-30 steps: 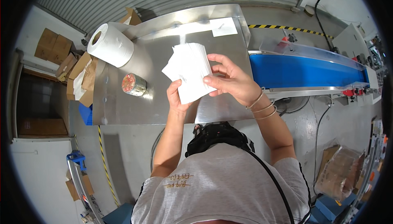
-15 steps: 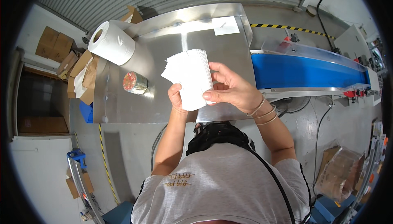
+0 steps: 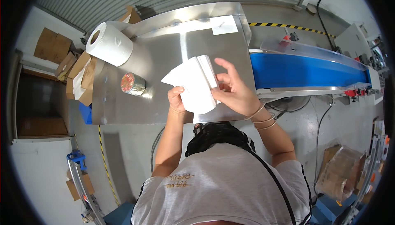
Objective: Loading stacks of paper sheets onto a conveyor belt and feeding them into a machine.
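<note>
A fanned stack of thin white sheets (image 3: 191,86) is held up over the near part of the steel table (image 3: 160,52). My left hand (image 3: 177,100) is closed on its lower left edge, thumb on the front face. At the right edge, my right hand (image 3: 236,90) has its thumb against a part of the stack that stands slightly apart from the rest. Its index finger is raised off the sheets, while the other fingers curl near the edge. Whether the sheets are plain paper or flat bags I cannot tell.
On the table's left stand a large white roll (image 3: 109,44) and a short cylinder with a red patterned top (image 3: 133,84). A white sheet (image 3: 224,25) lies at the back right. The blue conveyor belt (image 3: 304,69) adjoins on the right; open cardboard boxes (image 3: 84,79) stand left.
The stack has turned and its right part has split from the rest. My right hand's index finger has lifted away, and the hand has shifted slightly right.
</note>
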Motion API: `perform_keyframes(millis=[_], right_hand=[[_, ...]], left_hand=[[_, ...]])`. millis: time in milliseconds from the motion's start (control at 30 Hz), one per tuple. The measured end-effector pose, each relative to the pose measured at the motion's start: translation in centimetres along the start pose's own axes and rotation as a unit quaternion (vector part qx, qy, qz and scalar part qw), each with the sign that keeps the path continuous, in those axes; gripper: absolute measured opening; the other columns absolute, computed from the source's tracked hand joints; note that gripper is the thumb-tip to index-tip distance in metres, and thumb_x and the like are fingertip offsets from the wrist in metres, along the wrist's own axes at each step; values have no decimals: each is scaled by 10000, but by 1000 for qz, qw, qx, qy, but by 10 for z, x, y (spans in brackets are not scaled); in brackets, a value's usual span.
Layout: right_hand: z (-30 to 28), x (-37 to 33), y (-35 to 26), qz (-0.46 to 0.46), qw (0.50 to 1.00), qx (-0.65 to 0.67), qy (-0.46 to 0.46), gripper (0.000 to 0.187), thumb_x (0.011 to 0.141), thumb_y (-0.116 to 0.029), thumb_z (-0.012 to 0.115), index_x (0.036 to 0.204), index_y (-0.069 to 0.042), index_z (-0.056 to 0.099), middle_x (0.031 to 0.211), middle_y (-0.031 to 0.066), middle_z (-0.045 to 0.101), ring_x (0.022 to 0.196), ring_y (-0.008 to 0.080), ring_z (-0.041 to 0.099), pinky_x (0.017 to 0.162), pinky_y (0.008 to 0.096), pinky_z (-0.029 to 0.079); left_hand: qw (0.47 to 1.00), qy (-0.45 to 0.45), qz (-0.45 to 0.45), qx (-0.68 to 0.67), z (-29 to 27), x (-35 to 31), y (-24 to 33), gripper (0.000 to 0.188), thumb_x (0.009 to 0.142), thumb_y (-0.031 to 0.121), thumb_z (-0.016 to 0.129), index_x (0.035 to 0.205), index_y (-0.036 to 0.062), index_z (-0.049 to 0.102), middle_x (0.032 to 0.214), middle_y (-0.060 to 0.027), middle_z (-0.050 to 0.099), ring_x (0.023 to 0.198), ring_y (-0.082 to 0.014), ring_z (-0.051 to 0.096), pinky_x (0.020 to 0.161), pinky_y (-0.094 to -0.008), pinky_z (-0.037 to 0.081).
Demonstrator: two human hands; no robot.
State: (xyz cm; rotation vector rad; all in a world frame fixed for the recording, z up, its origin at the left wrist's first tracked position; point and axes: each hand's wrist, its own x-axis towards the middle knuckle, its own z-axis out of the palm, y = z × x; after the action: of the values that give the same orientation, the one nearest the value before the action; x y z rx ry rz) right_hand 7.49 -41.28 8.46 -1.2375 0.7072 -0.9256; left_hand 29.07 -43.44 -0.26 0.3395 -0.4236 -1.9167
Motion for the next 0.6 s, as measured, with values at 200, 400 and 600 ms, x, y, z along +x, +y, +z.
perform_keyframes(millis=[200,400,600], right_hand=[[-35,5,69,-52,979,-124,154,223,876,0,596,1045,-44,457,1009,56,605,861,69,563,736,207,477],[-56,-3,80,151,981,-25,116,221,920,-207,591,1009,-6,604,873,30,613,790,79,562,695,224,479],[-55,2,99,214,970,7,118,433,883,-382,631,991,37,622,882,57,622,757,123,563,698,239,468]], left_hand=[[992,66,-65,81,-17,0,-13,487,781,-8,590,1250,-42,461,1143,-173,598,1030,-280,618,895,-394,528],[978,103,-94,154,-27,5,-29,450,812,15,597,1240,-31,468,1129,-156,600,1017,-255,620,887,-373,527],[950,194,-130,208,-30,6,-36,451,822,44,627,1234,-28,458,1099,-154,607,991,-226,632,853,-333,541]])
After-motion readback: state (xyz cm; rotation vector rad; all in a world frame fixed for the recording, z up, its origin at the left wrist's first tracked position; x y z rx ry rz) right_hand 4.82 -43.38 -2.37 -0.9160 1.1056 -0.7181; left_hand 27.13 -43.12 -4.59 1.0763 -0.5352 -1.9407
